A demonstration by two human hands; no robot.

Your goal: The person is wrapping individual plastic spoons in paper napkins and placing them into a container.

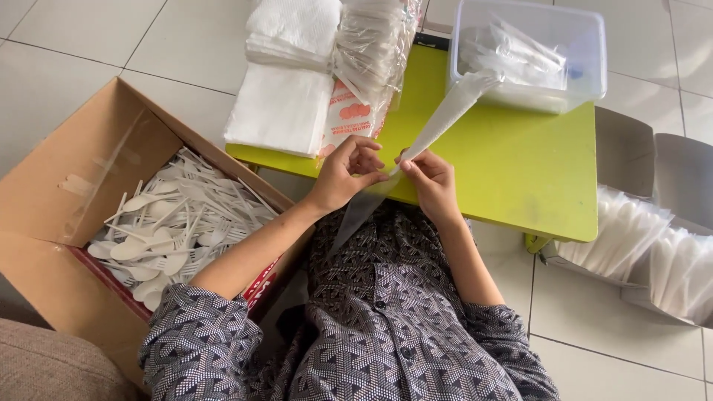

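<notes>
Both of my hands meet at the near edge of a small lime-green table (520,171). My left hand (349,172) and my right hand (428,178) pinch a long, narrow clear plastic sleeve (445,119). The sleeve runs from my lap up and to the right, toward a clear plastic tub (587,52). My fingertips grip it where it crosses the table's edge. I cannot tell whether anything is inside the sleeve.
An open cardboard box (52,200) at my left holds several white plastic spoons and forks (167,226). A stack of white napkins (286,96) in torn plastic wrap lies on the table's far left. Bundles of clear sleeves (642,245) fill a box at right. Tiled floor lies around.
</notes>
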